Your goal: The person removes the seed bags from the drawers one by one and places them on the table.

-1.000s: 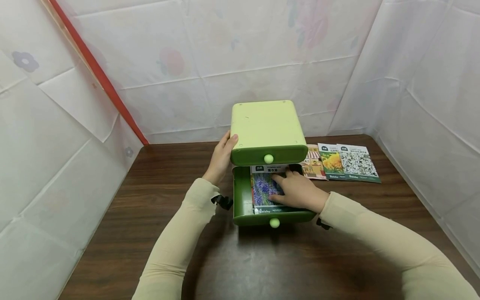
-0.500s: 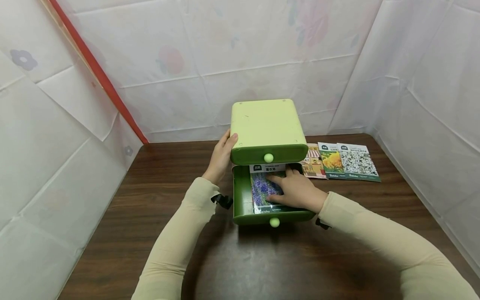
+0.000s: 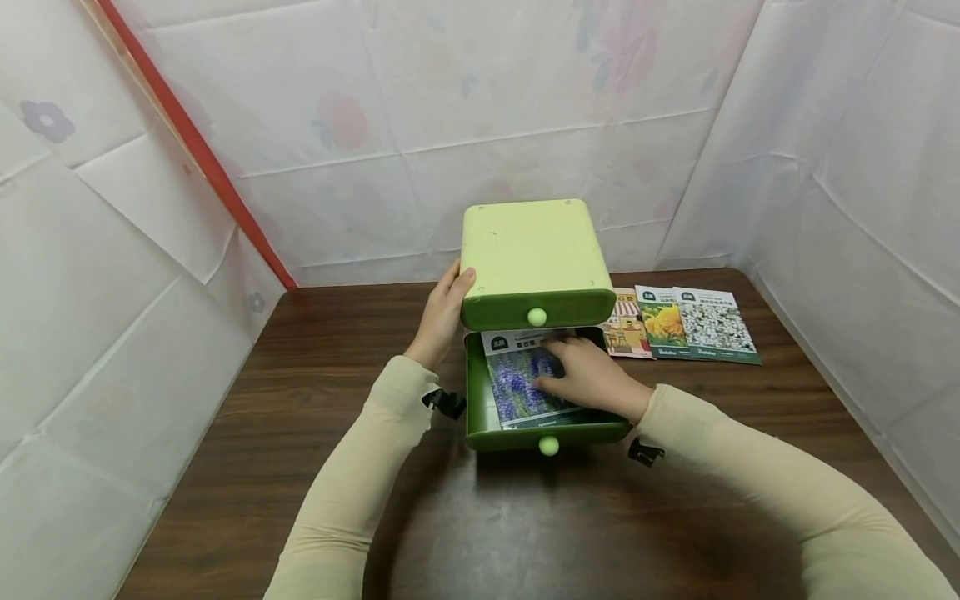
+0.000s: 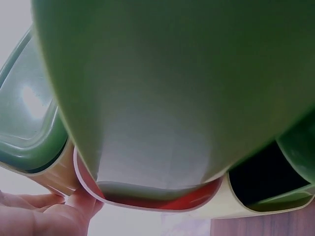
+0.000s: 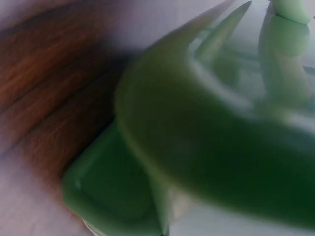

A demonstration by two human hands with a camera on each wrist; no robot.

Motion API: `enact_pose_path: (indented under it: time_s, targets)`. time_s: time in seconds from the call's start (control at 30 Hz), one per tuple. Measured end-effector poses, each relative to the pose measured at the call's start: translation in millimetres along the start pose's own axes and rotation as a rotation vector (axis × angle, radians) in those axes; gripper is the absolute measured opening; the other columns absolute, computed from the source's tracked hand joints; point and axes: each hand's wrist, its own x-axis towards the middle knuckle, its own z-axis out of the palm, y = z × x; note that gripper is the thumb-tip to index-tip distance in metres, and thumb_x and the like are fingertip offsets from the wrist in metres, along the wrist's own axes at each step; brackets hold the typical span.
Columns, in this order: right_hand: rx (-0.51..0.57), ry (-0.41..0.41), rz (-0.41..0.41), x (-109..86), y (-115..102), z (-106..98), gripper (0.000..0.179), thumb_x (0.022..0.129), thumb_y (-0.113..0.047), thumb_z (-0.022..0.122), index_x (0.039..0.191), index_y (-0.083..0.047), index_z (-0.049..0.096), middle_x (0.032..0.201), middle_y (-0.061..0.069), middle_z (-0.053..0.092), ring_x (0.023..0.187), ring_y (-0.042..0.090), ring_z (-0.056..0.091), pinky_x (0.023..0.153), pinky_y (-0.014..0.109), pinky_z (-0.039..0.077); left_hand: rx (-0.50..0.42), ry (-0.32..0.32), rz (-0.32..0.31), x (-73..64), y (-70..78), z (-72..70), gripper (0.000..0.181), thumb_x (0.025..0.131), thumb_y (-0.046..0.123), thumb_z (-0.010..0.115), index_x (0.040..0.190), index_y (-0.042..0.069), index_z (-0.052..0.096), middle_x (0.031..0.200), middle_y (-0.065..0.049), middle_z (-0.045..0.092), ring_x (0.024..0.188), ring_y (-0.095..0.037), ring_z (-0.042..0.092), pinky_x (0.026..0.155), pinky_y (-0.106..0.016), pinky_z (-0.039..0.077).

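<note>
A two-drawer cabinet (image 3: 531, 248) with a pale green top stands near the back of the table. Its upper drawer (image 3: 495, 312) is closed; the darker green lower drawer (image 3: 481, 392) is pulled out. My left hand (image 3: 435, 321) rests along the cabinet's left side, its thumb at the top edge. In the left wrist view, the left hand (image 4: 54, 211) shows beside the cabinet body. Over the lower drawer, my right hand (image 3: 592, 375) holds a seed packet (image 3: 517, 392) with a lavender picture, thumb and forefinger across its face. Its other fingers are largely hidden. The packet lies slanted, top corner turned left.
Right of the cabinet lie a packet with an orange shop drawing (image 3: 628, 329), one with yellow flowers (image 3: 663, 323) and one with white flowers (image 3: 717, 323), overlapping. Printed white sheeting (image 3: 420, 200) hangs behind the dark wooden table (image 3: 330, 367).
The lavender seed packet has turned and shifted left under my right hand, its top corner now farther left. The right hand has drawn slightly together; the left hand stays in place.
</note>
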Motion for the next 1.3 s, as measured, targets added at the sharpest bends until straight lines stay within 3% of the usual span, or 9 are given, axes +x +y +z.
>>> enact_pose_path:
  time_s: [0.13, 0.23, 0.37, 0.47, 0.7, 0.87, 1.1, 1.23, 1.3]
  targets:
    - [0.176, -0.045, 0.049, 1.0, -1.7, -2.1, 0.061, 0.093, -0.03, 0.067, 0.143, 0.0, 0.049, 0.06, 0.003, 0.059, 0.047, 0.014, 0.045, 0.057, 0.033, 0.042, -0.005, 0.001, -0.007, -1.1, 0.4, 0.6, 0.071, 0.099, 0.059, 0.042, 0.158, 0.029, 0.017, 0.164, 0.006, 0.019, 0.149, -0.015, 0.023, 0.12, -0.044, 0.025]
    - [0.298, -0.066, 0.102, 1.3, -2.2, -3.1, 0.061, 0.094, -0.029, 0.065, 0.146, -0.003, 0.045, 0.051, -0.002, 0.044, 0.039, 0.01, 0.031, 0.051, 0.03, 0.038, -0.012, -0.005, -0.01, -1.8, 0.6, 0.7, 0.071, 0.099, 0.06, 0.042, 0.158, 0.029, 0.017, 0.164, 0.006, 0.018, 0.148, -0.015, 0.025, 0.12, -0.044, 0.026]
    - [0.431, -0.036, 0.128, 1.5, 0.9, -2.6, 0.057, 0.095, -0.025, 0.064, 0.145, -0.003, 0.047, 0.097, 0.012, 0.069, 0.06, 0.015, 0.056, 0.064, 0.035, 0.051, -0.027, -0.016, -0.001, -1.9, 0.6, 0.5, 0.067, 0.1, 0.057, 0.041, 0.158, 0.031, 0.017, 0.163, 0.004, 0.02, 0.141, -0.02, 0.035, 0.117, -0.046, 0.031]
    - [0.57, -0.019, 0.156, 2.7, 4.6, -2.3, 0.053, 0.096, -0.021, 0.062, 0.143, 0.0, 0.048, 0.139, 0.021, 0.055, 0.102, 0.029, 0.065, 0.082, 0.041, 0.054, -0.028, -0.016, 0.004, -2.2, 1.4, 0.5, 0.066, 0.101, 0.056, 0.041, 0.157, 0.031, 0.018, 0.162, 0.003, 0.022, 0.136, -0.023, 0.04, 0.115, -0.046, 0.033]
    - [0.919, -0.021, 0.267, 7.7, 9.9, -3.0, 0.054, 0.098, -0.011, 0.056, 0.146, 0.007, 0.039, 0.148, 0.026, 0.044, 0.129, 0.038, 0.053, 0.1, 0.042, 0.052, -0.022, -0.003, -0.003, -1.5, 0.0, 0.6, 0.07, 0.099, 0.06, 0.043, 0.158, 0.03, 0.019, 0.163, 0.003, 0.021, 0.141, -0.019, 0.035, 0.116, -0.045, 0.032]
    - [0.974, -0.074, 0.333, 8.9, 7.9, -3.6, 0.056, 0.099, -0.01, 0.055, 0.147, 0.01, 0.034, 0.146, 0.029, 0.044, 0.128, 0.04, 0.053, 0.098, 0.042, 0.053, -0.026, -0.006, -0.007, -1.2, -0.1, 1.1, 0.068, 0.1, 0.058, 0.042, 0.157, 0.03, 0.019, 0.163, 0.003, 0.021, 0.139, -0.021, 0.038, 0.115, -0.046, 0.033]
    - [0.922, -0.205, 0.414, 10.9, 5.9, -3.2, 0.06, 0.101, -0.014, 0.055, 0.148, 0.011, 0.029, 0.096, 0.01, 0.058, 0.075, 0.014, 0.055, 0.078, 0.033, 0.058, -0.018, -0.01, 0.014, -2.7, 0.0, 1.1, 0.068, 0.099, 0.06, 0.042, 0.157, 0.032, 0.02, 0.161, 0.003, 0.024, 0.138, -0.019, 0.039, 0.115, -0.046, 0.033]
    - [0.924, -0.227, 0.411, 11.1, 5.2, -0.5, 0.014, 0.1, -0.011, 0.055, 0.094, 0.001, 0.056, 0.063, -0.003, 0.039, 0.052, 0.009, 0.034, 0.057, 0.029, 0.044, -0.025, -0.007, 0.021, -2.7, -0.6, 0.6, 0.068, 0.099, 0.06, 0.043, 0.157, 0.032, 0.02, 0.161, 0.003, 0.025, 0.138, -0.02, 0.039, 0.115, -0.047, 0.033]
    - [0.921, -0.224, 0.404, 11.1, 5.0, 0.8, 0.033, 0.1, -0.01, 0.055, 0.071, -0.01, 0.039, 0.056, -0.003, 0.029, 0.049, 0.01, 0.028, 0.053, 0.029, 0.039, -0.023, -0.007, 0.024, -2.4, -1.0, 0.4, 0.068, 0.099, 0.06, 0.042, 0.157, 0.032, 0.019, 0.162, 0.002, 0.023, 0.139, -0.02, 0.037, 0.115, -0.047, 0.032]
